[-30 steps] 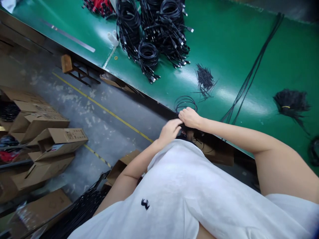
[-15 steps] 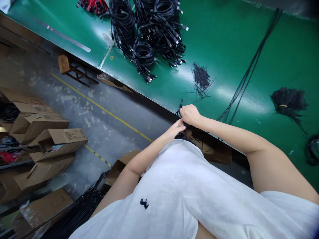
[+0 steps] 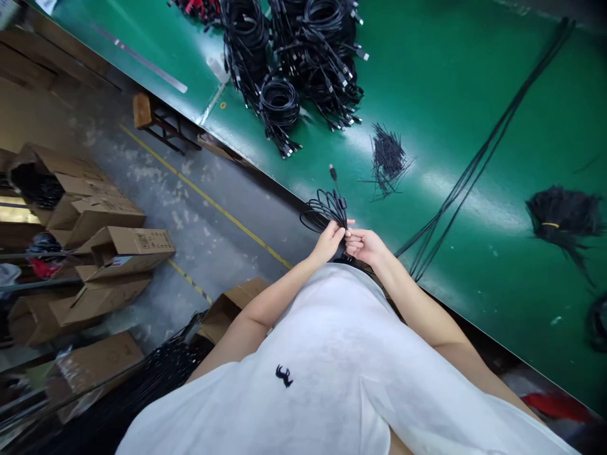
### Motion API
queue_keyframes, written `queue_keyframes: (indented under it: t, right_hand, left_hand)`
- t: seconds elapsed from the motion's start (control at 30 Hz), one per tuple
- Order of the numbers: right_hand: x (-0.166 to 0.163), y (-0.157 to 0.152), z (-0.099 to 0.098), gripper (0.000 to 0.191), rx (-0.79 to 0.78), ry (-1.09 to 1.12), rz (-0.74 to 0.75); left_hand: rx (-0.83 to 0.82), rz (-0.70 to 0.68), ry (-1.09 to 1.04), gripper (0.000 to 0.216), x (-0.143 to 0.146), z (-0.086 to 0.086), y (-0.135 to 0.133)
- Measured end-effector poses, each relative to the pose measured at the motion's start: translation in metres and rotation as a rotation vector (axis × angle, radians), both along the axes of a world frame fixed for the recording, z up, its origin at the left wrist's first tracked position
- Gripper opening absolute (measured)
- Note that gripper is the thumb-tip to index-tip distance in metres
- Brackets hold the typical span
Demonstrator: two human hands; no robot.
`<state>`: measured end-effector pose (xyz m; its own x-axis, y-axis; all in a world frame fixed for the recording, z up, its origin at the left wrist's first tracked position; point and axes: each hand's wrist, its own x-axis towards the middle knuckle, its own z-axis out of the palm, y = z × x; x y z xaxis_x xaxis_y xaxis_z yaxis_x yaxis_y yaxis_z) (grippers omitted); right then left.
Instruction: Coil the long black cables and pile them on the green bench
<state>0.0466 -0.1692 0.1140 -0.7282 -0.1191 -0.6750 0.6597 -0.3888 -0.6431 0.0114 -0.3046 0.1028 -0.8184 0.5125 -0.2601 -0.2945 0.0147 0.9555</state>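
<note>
a small coil of black cable is held just over the near edge of the green table. its loops fan out away from the body and a little to the left. one loose end with a plug points further across the table. the gathered bottom of the coil sits between both hands. the left hand pinches it from the left side and the right hand closes on it from the right. the two hands are together, fingertips touching, so neither is clearly nearer. whether a tie is around the coil i cannot tell, the spot is too small. further on the table lie a bunch of short black ties, a big pile of coiled cables and long straight cables. cardboard boxes stand on the floor at the left.
</note>
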Motion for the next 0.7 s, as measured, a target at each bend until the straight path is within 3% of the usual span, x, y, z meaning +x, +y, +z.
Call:
queue_keyframes:
  t: [0.17, 0.37, 0.43, 0.53, 0.7]
  right_hand:
    - [0.021, 0.004, -0.012, 0.038, -0.109, -0.047, 0.041]
    - [0.031, 0.014, -0.029, 0.054, 0.03, 0.008, -0.11]
    - [0.028, 0.023, -0.035, 0.055, 0.18, 0.046, -0.186]
    - [0.016, 0.028, -0.04, 0.061, 0.523, 0.177, -0.244]
    - [-0.03, 0.001, -0.023, 0.06, 1.086, 0.53, 0.053]
  left_hand:
    - [-0.059, -0.097, -0.167, 0.027, 0.003, -0.009, 0.0]
    - [-0.107, -0.124, -0.188, 0.02, -0.026, -0.012, 0.019]
    - [-0.065, -0.06, -0.203, 0.018, -0.047, -0.007, 0.026]
    - [0.11, -0.016, -0.371, 0.022, -0.079, 0.007, 0.031]
    - [0.286, -0.085, -0.588, 0.023, -0.129, 0.039, 0.022]
